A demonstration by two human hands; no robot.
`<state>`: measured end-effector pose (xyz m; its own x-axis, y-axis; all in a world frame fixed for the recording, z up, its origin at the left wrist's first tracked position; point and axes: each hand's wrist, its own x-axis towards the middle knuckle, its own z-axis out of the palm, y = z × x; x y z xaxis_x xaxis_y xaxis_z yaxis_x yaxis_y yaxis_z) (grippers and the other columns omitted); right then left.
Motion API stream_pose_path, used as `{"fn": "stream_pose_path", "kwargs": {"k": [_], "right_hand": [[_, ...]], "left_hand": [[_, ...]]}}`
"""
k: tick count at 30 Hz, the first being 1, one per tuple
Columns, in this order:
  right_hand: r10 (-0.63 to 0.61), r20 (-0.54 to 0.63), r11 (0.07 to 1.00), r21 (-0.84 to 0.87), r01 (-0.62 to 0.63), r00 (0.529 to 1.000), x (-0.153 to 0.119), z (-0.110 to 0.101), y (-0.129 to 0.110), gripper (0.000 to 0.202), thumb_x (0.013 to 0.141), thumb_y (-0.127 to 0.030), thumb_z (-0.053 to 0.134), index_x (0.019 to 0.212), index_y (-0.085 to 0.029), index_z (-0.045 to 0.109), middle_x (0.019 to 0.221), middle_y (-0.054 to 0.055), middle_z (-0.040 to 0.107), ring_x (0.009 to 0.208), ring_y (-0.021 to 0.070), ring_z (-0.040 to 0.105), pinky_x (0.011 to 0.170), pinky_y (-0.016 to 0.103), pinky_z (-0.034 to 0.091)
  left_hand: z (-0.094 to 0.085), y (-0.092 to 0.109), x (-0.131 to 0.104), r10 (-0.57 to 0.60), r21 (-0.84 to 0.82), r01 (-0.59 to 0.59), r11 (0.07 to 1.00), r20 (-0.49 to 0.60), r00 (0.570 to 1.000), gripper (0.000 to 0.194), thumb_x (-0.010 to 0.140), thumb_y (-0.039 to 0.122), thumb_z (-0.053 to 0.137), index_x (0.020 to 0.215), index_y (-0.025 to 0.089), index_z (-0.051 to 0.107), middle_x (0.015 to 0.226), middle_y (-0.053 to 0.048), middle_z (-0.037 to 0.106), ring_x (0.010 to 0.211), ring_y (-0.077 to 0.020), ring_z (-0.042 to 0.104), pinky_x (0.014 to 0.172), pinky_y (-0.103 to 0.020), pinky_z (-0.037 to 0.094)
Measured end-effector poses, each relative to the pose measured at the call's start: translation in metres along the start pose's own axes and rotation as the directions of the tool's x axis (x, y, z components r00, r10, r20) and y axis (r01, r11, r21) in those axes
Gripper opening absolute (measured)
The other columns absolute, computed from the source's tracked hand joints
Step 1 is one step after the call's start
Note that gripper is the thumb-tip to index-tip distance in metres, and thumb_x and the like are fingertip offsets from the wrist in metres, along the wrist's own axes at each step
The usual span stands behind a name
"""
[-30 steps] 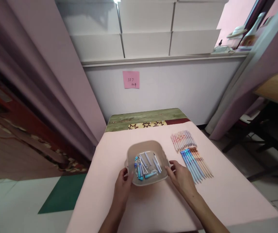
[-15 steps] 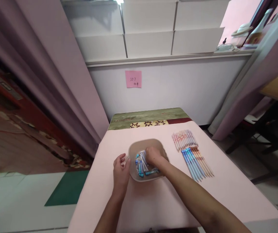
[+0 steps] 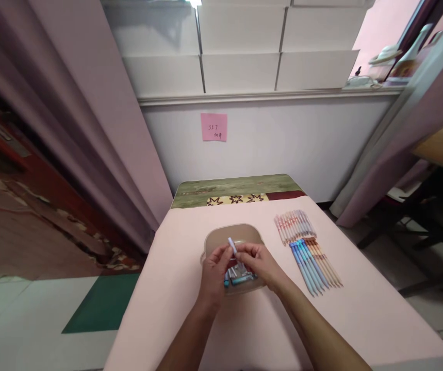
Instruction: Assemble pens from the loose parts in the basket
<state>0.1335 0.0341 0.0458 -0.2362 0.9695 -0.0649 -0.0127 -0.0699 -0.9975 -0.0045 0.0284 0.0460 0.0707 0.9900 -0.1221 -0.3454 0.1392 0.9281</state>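
Observation:
Over the beige plastic basin (image 3: 221,237), both hands meet at a short pale lavender pen part (image 3: 232,244). My left hand (image 3: 215,268) has thumb and fingers pinched on it from the left. From the right, my right hand (image 3: 259,262) grips it with its fingertips. Below the hands, in the basin, lie loose pen parts: turquoise barrels (image 3: 241,280) and small clear or grey pieces (image 3: 237,271). My hands hide part of what the basin holds.
Right of the basin, blue pens (image 3: 307,265) and orange-brown pens (image 3: 324,260) lie in a row. Behind them is a row of pink, white and greyish pens (image 3: 294,226). A pale pink cloth (image 3: 175,304) covers most of the table; the wall carries a pink note (image 3: 214,127).
My right hand has come up from inside the basin with the lavender pen part. My left hand has moved from the basin's left rim to the part and closed on it.

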Motion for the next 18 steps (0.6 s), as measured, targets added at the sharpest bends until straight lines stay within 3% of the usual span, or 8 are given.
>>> {"fn": "stream_pose_path", "kwargs": {"k": [2,4,6,8,11,13,16,18], "right_hand": [[-0.011,-0.025,0.995,-0.098,0.008,1.000,-0.009,0.002,0.001,0.033,0.081,-0.044,0.059,0.088,-0.014,0.070,0.058,-0.002,0.057,0.047,0.0078,0.043,0.046,0.019,0.032],[-0.100,-0.118,0.931,-0.361,0.051,0.988,-0.020,0.001,0.002,0.035,0.087,-0.045,0.053,0.079,-0.015,0.070,0.061,0.001,0.059,0.054,0.0113,0.050,0.052,0.022,0.034],[-0.244,-0.148,0.754,-0.650,0.092,0.958,-0.032,-0.001,0.003,0.037,0.091,-0.042,0.048,0.075,-0.018,0.070,0.068,0.004,0.064,0.065,0.0145,0.056,0.059,0.024,0.036],[-0.309,-0.034,0.567,-0.808,0.156,0.950,-0.044,-0.001,0.005,0.031,0.089,-0.043,0.053,0.079,-0.021,0.071,0.076,0.004,0.068,0.073,0.0163,0.059,0.066,0.025,0.036],[-0.279,0.166,0.405,-0.873,0.273,0.946,-0.058,0.005,0.012,0.024,0.082,-0.047,0.064,0.088,-0.025,0.071,0.081,0.003,0.069,0.079,0.0180,0.061,0.071,0.027,0.037],[-0.269,0.211,0.327,-0.898,0.295,0.940,-0.063,0.011,0.016,0.019,0.087,-0.040,0.059,0.090,-0.025,0.070,0.082,0.003,0.069,0.081,0.0182,0.061,0.073,0.028,0.037],[-0.269,0.235,0.286,-0.907,0.310,0.934,-0.071,0.019,0.019,0.020,0.093,-0.030,0.050,0.088,-0.025,0.069,0.081,0.002,0.069,0.081,0.0172,0.061,0.073,0.028,0.038],[-0.259,0.264,0.302,-0.892,0.337,0.929,-0.077,0.020,0.016,0.020,0.093,-0.033,0.052,0.087,-0.026,0.069,0.080,0.001,0.069,0.080,0.0171,0.062,0.074,0.028,0.040]], "left_hand": [[-0.001,0.000,-0.001,-0.020,-0.029,0.019,0.999,-0.029,0.999,0.028,0.069,0.032,0.075,0.088,0.012,0.067,0.086,-0.008,0.073,0.078,-0.0188,0.068,0.073,-0.029,0.053],[-0.006,0.003,-0.002,-0.041,-0.059,0.034,0.998,-0.112,0.993,0.029,0.067,0.031,0.077,0.085,0.013,0.062,0.080,-0.006,0.073,0.069,-0.0175,0.068,0.067,-0.029,0.053],[-0.013,0.007,-0.003,-0.043,-0.092,0.027,0.995,-0.176,0.983,0.032,0.069,0.034,0.075,0.087,0.015,0.057,0.077,-0.005,0.073,0.061,-0.0161,0.067,0.062,-0.029,0.054],[-0.020,0.010,-0.004,-0.028,-0.101,0.008,0.995,-0.196,0.980,0.034,0.072,0.035,0.073,0.092,0.016,0.054,0.080,-0.005,0.073,0.059,-0.0152,0.066,0.060,-0.029,0.055],[-0.025,0.010,-0.008,-0.001,-0.075,-0.015,0.997,-0.204,0.979,0.039,0.076,0.038,0.069,0.105,0.018,0.051,0.089,-0.006,0.072,0.061,-0.0150,0.067,0.057,-0.030,0.056],[-0.027,0.009,-0.011,0.021,-0.039,-0.030,0.999,-0.216,0.976,0.040,0.077,0.040,0.066,0.108,0.018,0.052,0.094,-0.007,0.071,0.064,-0.0157,0.067,0.053,-0.029,0.055],[-0.030,0.007,-0.015,0.069,0.027,-0.064,0.998,-0.220,0.973,0.037,0.077,0.042,0.065,0.102,0.017,0.055,0.093,-0.008,0.070,0.067,-0.0172,0.067,0.051,-0.028,0.055],[-0.032,0.006,-0.017,0.099,0.056,-0.088,0.995,-0.229,0.968,0.037,0.077,0.043,0.065,0.101,0.017,0.055,0.089,-0.007,0.070,0.066,-0.0172,0.067,0.051,-0.028,0.055]]}}
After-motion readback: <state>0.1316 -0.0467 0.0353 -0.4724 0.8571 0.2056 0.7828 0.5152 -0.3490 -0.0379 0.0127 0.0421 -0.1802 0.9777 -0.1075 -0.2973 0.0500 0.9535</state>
